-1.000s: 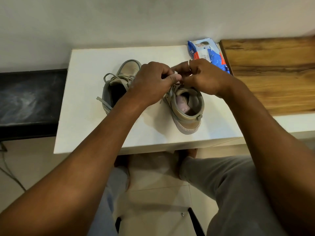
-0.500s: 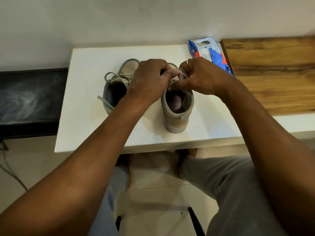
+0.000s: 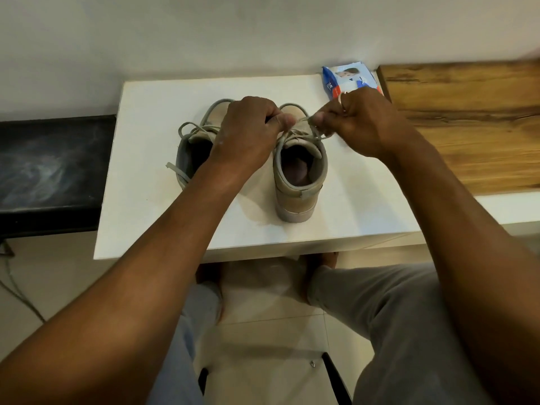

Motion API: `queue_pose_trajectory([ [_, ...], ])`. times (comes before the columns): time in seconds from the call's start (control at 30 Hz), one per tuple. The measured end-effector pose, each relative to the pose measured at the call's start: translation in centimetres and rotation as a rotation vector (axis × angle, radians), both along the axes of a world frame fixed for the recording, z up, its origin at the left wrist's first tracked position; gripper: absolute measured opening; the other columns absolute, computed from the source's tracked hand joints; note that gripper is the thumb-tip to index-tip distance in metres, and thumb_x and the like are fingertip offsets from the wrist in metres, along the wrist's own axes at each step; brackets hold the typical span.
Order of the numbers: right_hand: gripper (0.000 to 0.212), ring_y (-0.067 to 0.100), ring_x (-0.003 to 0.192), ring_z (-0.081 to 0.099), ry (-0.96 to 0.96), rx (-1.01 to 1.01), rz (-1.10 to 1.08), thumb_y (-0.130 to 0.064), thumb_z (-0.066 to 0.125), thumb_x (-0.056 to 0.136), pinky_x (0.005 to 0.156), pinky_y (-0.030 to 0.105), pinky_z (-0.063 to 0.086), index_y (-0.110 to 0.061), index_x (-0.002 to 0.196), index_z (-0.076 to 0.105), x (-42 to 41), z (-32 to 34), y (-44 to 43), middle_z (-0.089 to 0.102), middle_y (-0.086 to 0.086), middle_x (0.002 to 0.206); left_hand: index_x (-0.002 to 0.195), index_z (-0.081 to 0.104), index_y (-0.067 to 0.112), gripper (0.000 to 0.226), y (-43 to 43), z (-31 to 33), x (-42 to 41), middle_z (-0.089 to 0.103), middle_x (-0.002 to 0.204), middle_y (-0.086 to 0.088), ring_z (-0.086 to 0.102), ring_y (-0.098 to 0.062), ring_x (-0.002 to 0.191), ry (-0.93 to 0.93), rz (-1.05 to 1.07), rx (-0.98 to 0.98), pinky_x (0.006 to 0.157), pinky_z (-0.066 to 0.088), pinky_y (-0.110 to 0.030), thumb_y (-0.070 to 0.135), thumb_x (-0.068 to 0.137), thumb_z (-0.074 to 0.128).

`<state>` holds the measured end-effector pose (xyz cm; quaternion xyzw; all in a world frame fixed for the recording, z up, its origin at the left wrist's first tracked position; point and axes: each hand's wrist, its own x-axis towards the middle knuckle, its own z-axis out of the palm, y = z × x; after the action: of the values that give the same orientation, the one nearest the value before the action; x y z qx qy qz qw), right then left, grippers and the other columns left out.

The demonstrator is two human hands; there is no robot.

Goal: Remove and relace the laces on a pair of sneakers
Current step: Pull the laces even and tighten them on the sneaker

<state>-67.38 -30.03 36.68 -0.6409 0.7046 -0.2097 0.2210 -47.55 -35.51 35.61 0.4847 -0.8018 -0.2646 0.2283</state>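
Note:
Two beige sneakers stand side by side on the white table (image 3: 350, 206), heels toward me. The right sneaker (image 3: 298, 182) is upright, and its grey lace (image 3: 317, 133) is stretched across its tongue. My left hand (image 3: 248, 130) pinches one end of that lace above the tongue. My right hand (image 3: 353, 121), with a ring on one finger, grips the other end to the right of the shoe. The left sneaker (image 3: 190, 153) is partly hidden under my left wrist, and its lace hangs loose over the left side.
A blue and white packet (image 3: 344, 78) lies at the table's back right corner, behind my right hand. A wooden surface (image 3: 467, 127) adjoins the table on the right and a black bench (image 3: 49, 171) on the left. A white wall (image 3: 204, 36) rises behind. My knees are below the table edge.
The right sneaker turned from tilted to the right to standing straight with its heel toward me. My hands moved apart, drawing the lace out sideways.

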Motion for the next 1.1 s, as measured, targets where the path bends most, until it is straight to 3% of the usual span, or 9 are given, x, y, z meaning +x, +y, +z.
queue_pose_trajectory([
  [0.1, 0.022, -0.015, 0.069, 0.061, -0.057, 0.079, -0.071, -0.031, 0.059, 0.099, 0.059, 0.001, 0.044, -0.018, 0.100, 0.076, -1.8, -0.6, 0.7, 0.071, -0.006, 0.084, 0.083, 0.072, 0.008, 0.038, -0.6, -0.3, 0.9, 0.067, 0.073, -0.006, 0.061, -0.021, 0.073, -0.056, 0.034, 0.075, 0.068, 0.045, -0.031, 0.044, 0.092, 0.060],
  [0.3, 0.024, 0.006, 0.078, 0.071, -0.202, 0.172, -0.147, -0.029, 0.059, 0.099, 0.057, 0.005, 0.046, -0.012, 0.096, 0.076, -3.2, -1.9, 1.0, 0.076, 0.000, 0.088, 0.079, 0.071, 0.008, 0.041, -0.8, -0.8, 0.6, 0.067, 0.085, -0.011, 0.062, -0.030, 0.082, -0.211, 0.093, 0.087, 0.073, 0.050, -0.035, 0.045, 0.093, 0.059],
  [0.43, 0.025, 0.011, 0.082, 0.073, -0.255, 0.178, -0.171, -0.028, 0.058, 0.099, 0.067, 0.018, 0.053, -0.010, 0.097, 0.075, -3.7, -2.0, 1.2, 0.076, 0.000, 0.090, 0.080, 0.070, 0.010, 0.038, -0.8, -0.8, 0.7, 0.067, 0.084, -0.010, 0.062, -0.029, 0.080, -0.212, 0.122, 0.094, 0.070, 0.046, -0.033, 0.044, 0.094, 0.059],
  [0.53, 0.025, 0.009, 0.084, 0.072, -0.198, 0.162, -0.142, -0.028, 0.057, 0.100, 0.078, 0.029, 0.058, -0.013, 0.099, 0.076, -3.5, -1.9, 0.9, 0.076, -0.002, 0.092, 0.084, 0.071, 0.010, 0.035, -0.7, -0.8, 0.7, 0.067, 0.088, -0.010, 0.062, -0.028, 0.083, -0.211, 0.074, 0.063, 0.076, 0.051, -0.037, 0.040, 0.095, 0.058],
  [0.63, 0.023, 0.007, 0.089, 0.067, -0.077, 0.140, -0.067, -0.026, 0.059, 0.098, 0.076, 0.019, 0.050, -0.017, 0.116, 0.071, -2.1, -1.6, 0.5, 0.072, -0.005, 0.097, 0.101, 0.071, 0.021, 0.019, -0.1, -1.3, 0.1, 0.066, 0.104, -0.005, 0.059, -0.024, 0.101, -0.149, 0.017, 0.007, 0.087, 0.050, -0.040, 0.033, 0.093, 0.058],
  [0.7, 0.031, 0.007, 0.096, 0.062, -0.056, 0.125, -0.026, -0.024, 0.062, 0.096, 0.075, 0.012, 0.042, -0.019, 0.126, 0.065, -1.0, -1.4, 0.2, 0.066, -0.009, 0.101, 0.115, 0.066, 0.027, 0.024, 0.5, -1.6, -0.5, 0.063, 0.116, -0.002, 0.055, -0.024, 0.111, -0.169, -0.037, -0.018, 0.091, 0.049, -0.041, 0.031, 0.094, 0.055],
  [0.8, 0.037, 0.007, 0.093, 0.065, -0.076, 0.099, -0.014, -0.022, 0.066, 0.092, 0.079, 0.016, 0.047, -0.023, 0.129, 0.062, -0.3, -1.3, -0.1, 0.068, -0.013, 0.101, 0.121, 0.066, 0.027, 0.027, 1.1, -1.5, -1.2, 0.066, 0.120, 0.001, 0.060, -0.019, 0.109, -0.140, -0.056, -0.015, 0.082, 0.046, -0.031, 0.026, 0.097, 0.053],
  [0.97, 0.023, 0.005, 0.071, 0.063, -0.042, 0.127, -0.030, -0.030, 0.073, 0.087, 0.057, 0.008, 0.044, -0.016, 0.105, 0.075, -0.6, -1.3, -0.2, 0.072, -0.001, 0.083, 0.108, 0.073, 0.027, 0.021, 0.8, -1.6, -0.9, 0.072, 0.108, 0.001, 0.065, -0.019, 0.100, -0.064, 0.017, 0.089, 0.088, 0.053, -0.036, 0.030, 0.093, 0.059],
  [1.1, 0.023, 0.016, 0.078, 0.065, 0.005, 0.138, -0.041, -0.031, 0.070, 0.091, 0.060, 0.021, 0.046, -0.009, 0.094, 0.075, -0.5, -1.2, -0.5, 0.073, 0.006, 0.085, 0.100, 0.076, 0.027, 0.016, 0.6, -1.7, -1.0, 0.074, 0.098, 0.002, 0.066, -0.015, 0.091, -0.055, 0.051, 0.147, 0.081, 0.053, -0.029, 0.026, 0.091, 0.063],
])
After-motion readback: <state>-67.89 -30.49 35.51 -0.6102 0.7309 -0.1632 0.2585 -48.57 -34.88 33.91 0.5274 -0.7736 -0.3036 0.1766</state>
